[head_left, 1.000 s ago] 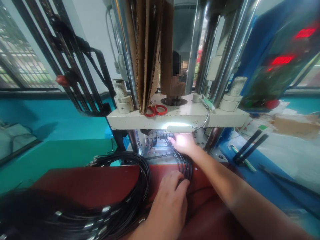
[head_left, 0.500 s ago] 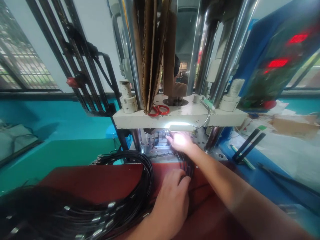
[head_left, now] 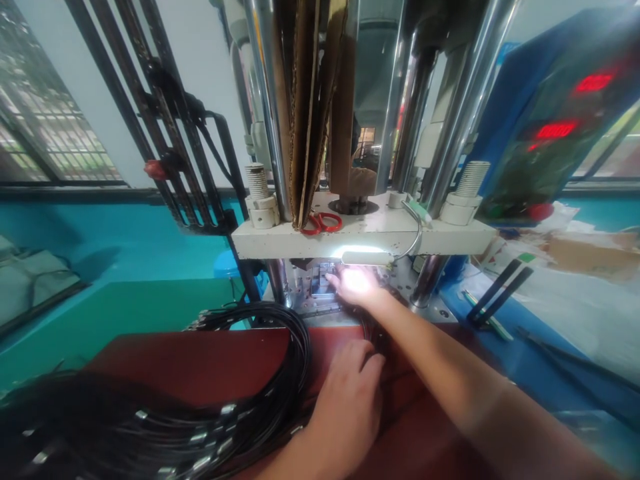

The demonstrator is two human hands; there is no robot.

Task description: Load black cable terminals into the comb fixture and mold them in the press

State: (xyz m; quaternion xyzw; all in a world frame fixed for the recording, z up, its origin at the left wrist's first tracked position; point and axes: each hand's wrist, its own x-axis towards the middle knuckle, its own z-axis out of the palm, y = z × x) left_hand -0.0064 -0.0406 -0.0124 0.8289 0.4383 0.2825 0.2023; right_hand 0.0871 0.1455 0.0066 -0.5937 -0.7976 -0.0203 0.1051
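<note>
Under the press plate, my right hand (head_left: 354, 283) reaches to a small metal fixture (head_left: 323, 280). One digit stretches onto the fixture; glare from the lamp (head_left: 367, 257) washes out the other fingers, so anything they hold is hidden. Closer to me, my left hand (head_left: 347, 393) is curled above the red-brown tabletop (head_left: 200, 360). Thin black cables (head_left: 367, 327) run from beside the fixture down to its fingers, which close around them, partly out of sight. To the left lies a big looped bundle of black cables (head_left: 295, 347) with shiny metal ends.
Above my right hand is the thick white press plate (head_left: 300, 247), carried on steel columns (head_left: 430, 280). Red-handled scissors (head_left: 327, 223) and cardboard sheets (head_left: 313, 120) rest on it. A blue control box (head_left: 540, 133) with lit red digits hangs at right, over a blue surface (head_left: 540, 360).
The camera view has shifted slightly, moving the scene a little to the right. My right hand has moved slightly left relative to the fixture; my left hand keeps its curled pose.
</note>
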